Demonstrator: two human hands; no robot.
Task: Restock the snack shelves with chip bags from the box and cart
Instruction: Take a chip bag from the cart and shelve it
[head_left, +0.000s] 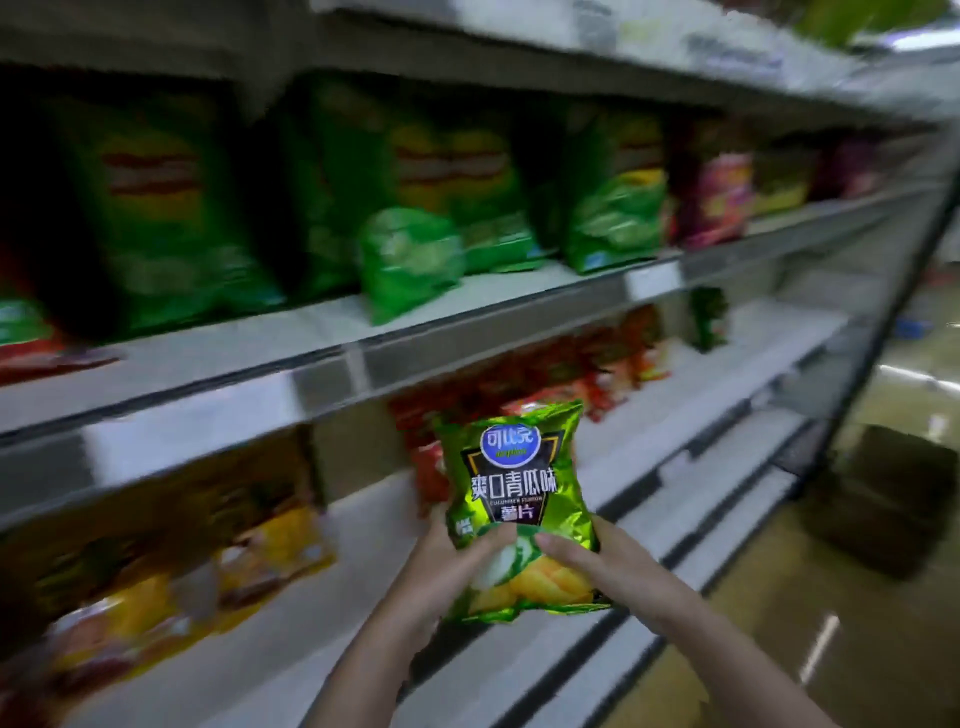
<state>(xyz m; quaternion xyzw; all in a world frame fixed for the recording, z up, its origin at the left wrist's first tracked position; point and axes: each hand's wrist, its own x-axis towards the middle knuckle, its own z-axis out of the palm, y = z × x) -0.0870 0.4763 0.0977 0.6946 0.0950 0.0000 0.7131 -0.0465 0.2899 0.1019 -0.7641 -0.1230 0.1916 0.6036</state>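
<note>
Head view: your left hand (447, 566) and right hand (597, 566) both grip the lower half of a green cucumber-flavour chip bag (519, 499), upright, reading "Cucumber Flavor". Its place probably lies up and ahead, among green bags (410, 260) on the upper shelf (322, 332).

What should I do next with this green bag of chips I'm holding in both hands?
Probably lift the green bag to the upper shelf and stand it beside the small green bag at the front. Your left hand and right hand both grip its lower half, and the other green bags stand up there, with bare shelf in front.
</note>
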